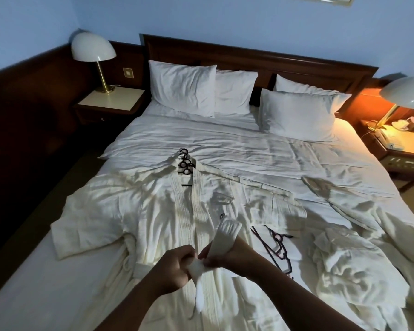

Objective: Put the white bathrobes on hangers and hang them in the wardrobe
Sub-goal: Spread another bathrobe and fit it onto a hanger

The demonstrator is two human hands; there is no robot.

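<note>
A white bathrobe lies spread flat on the bed, its collar toward the pillows. Several dark hangers are stacked at its collar, one inside the neck. Both hands work the robe's white belt above its waist: my left hand grips one part, my right hand pinches the other, whose end sticks up. A second bathrobe lies crumpled at the right. Another dark hanger lies flat between the two robes. The wardrobe is not in sight.
The bed has white bedding and several pillows against a dark wooden headboard. A nightstand with an unlit lamp stands at the left. At the right a lit lamp stands on a cluttered nightstand.
</note>
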